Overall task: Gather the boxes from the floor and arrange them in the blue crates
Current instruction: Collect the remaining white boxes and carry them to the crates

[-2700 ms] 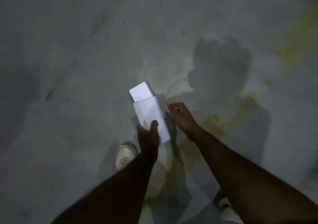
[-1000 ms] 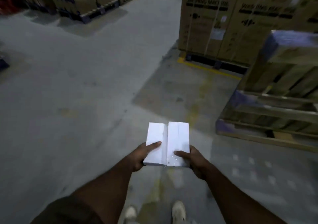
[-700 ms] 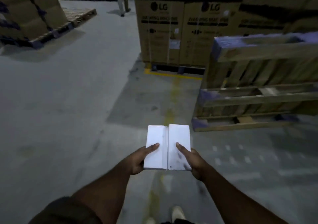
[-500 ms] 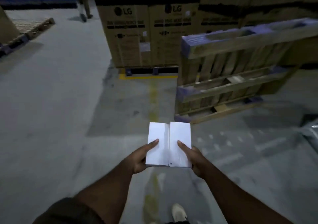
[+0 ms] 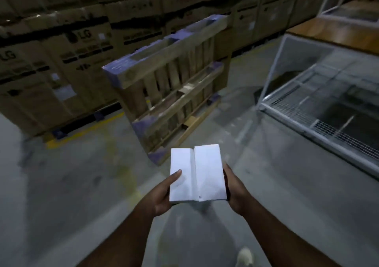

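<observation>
White boxes [image 5: 198, 172] gripped between left hand [image 5: 164, 198], right hand [image 5: 235, 190].

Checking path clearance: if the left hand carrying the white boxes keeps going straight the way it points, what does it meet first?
Probably the wooden pallet leaning upright ahead of the left hand and white boxes. Only bare floor shows between, though depth is unclear.

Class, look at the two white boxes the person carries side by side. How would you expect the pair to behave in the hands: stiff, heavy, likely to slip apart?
The boxes probably stay stiff: their edges look straight. They seem light, since the left hand and right hand grip only the near ends. Nothing visible joins them, so they might slide apart.
</observation>
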The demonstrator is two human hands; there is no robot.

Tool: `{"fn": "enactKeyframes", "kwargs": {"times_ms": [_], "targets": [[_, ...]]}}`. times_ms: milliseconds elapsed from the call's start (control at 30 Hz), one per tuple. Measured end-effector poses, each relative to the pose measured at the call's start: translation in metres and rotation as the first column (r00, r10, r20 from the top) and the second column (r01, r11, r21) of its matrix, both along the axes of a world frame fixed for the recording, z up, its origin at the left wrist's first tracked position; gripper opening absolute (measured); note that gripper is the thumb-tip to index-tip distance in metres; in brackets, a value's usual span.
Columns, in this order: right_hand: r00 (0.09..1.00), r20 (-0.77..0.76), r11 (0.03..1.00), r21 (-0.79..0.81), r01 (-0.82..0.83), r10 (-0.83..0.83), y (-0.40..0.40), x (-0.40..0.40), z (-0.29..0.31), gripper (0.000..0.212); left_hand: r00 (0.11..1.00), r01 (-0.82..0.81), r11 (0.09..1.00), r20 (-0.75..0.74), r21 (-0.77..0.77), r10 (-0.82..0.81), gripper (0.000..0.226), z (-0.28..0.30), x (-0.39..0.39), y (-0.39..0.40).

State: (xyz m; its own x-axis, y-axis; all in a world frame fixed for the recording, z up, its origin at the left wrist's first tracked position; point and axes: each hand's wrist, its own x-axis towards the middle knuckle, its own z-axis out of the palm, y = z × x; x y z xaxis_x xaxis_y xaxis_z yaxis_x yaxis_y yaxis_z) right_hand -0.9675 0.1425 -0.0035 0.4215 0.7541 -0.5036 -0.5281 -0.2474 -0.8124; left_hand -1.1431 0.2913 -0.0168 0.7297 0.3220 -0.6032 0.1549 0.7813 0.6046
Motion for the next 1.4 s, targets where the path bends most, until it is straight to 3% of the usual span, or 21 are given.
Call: {"fn": "enactKeyframes", "kwargs": {"times_ms": [67,167,233,367,533,667,800,967,1100,1267,1400], "targets": [[0.997,0.031,0.997,-0.005,0.076,-0.076,-0.007,0.02,0.001,0.05,0.999,0.053,0.999,0.002,0.001,-0.053,0.054,0.006,0.032,0.001],[0.972,0.118,0.978,-0.038,0.207,-0.202,-0.017,0.063,0.0,0.053,0.988,0.154,0.987,0.008,0.043,-0.154,0.077,0.014,0.088,0.003],[0.952,0.169,0.965,-0.002,0.261,-0.257,-0.024,0.094,0.005,0.046,0.976,0.209,0.977,0.051,0.033,-0.21,0.084,0.019,0.128,0.001],[0.932,0.19,0.951,0.078,0.298,-0.308,-0.035,0.153,0.013,0.04,0.96,0.267,0.964,0.083,0.012,-0.267,0.078,0.028,0.208,-0.005],[0.922,0.245,0.953,0.135,0.272,-0.298,-0.05,0.224,0.016,0.062,0.948,0.307,0.941,0.042,0.144,-0.316,0.052,0.044,0.312,-0.042],[0.884,0.254,0.92,0.121,0.373,-0.392,-0.075,0.283,0.025,0.04,0.932,0.345,0.911,0.032,0.226,-0.361,0.061,0.041,0.387,-0.066],[0.838,0.293,0.885,0.071,0.461,-0.46,-0.106,0.338,0.026,0.044,0.884,0.435,0.857,0.047,0.277,-0.464,0.068,0.038,0.453,-0.082],[0.783,0.28,0.815,-0.007,0.58,-0.555,-0.117,0.403,0.023,0.071,0.802,0.556,0.766,0.032,0.324,-0.596,0.059,0.033,0.537,-0.093],[0.736,0.325,0.762,-0.067,0.644,-0.594,-0.11,0.461,0.023,0.066,0.751,0.616,0.713,0.022,0.335,-0.66,0.07,0.027,0.609,-0.092],[0.636,0.256,0.637,-0.089,0.766,-0.728,-0.101,0.542,0.04,0.066,0.667,0.69,0.624,0.015,0.366,-0.745,0.07,0.044,0.711,-0.082],[0.48,0.222,0.477,-0.073,0.876,-0.849,-0.102,0.606,0.059,0.054,0.62,0.733,0.598,0.044,0.324,-0.783,0.058,0.067,0.791,-0.084]]}}
